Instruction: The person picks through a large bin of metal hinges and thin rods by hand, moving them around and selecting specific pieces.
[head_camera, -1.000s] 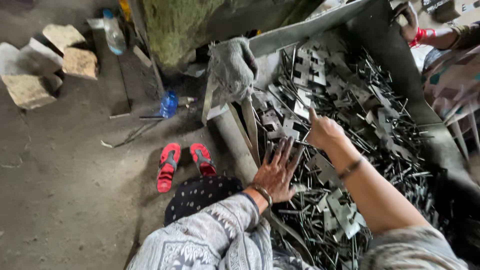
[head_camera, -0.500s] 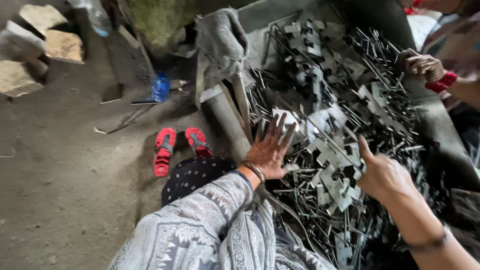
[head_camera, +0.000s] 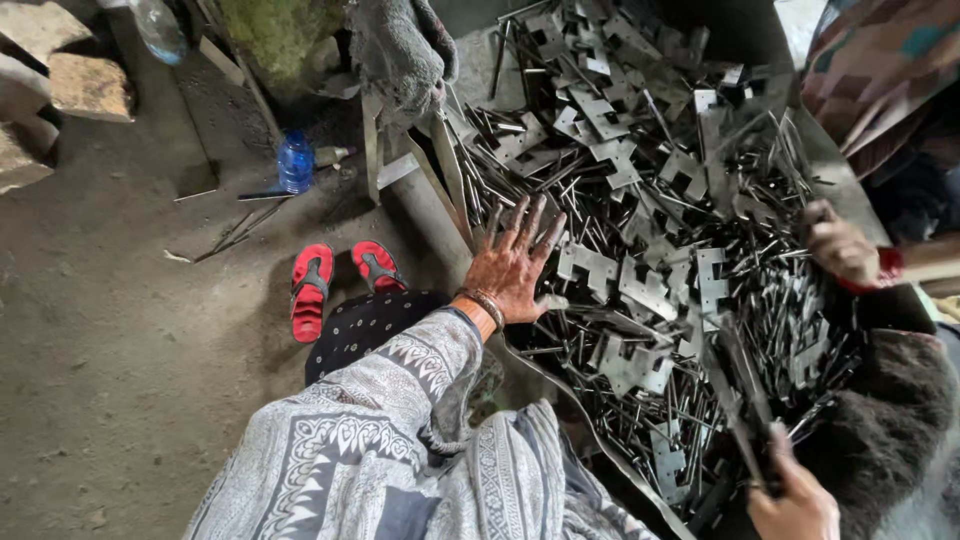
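A big metal tray (head_camera: 440, 215) holds a heap of thin steel rods and notched flat plates (head_camera: 650, 290). My left hand (head_camera: 515, 268) lies flat on the heap near the tray's left edge, fingers spread, holding nothing. It has bangles at the wrist and a patterned grey sleeve. My right hand (head_camera: 795, 498) is at the bottom right, closed around a long dark metal strip (head_camera: 738, 405) that slants up over the pile.
Another person's hand (head_camera: 840, 245) with a red bangle rests on the heap's right side. Red sandals (head_camera: 312, 290) are on the dirt floor to the left. Farther back are a blue bottle (head_camera: 295, 160), stone blocks (head_camera: 90, 85) and a grey cloth (head_camera: 400, 50).
My right hand has drawn back from the middle of the heap to the near right corner and now grips a strip. My left hand stays spread on the pile.
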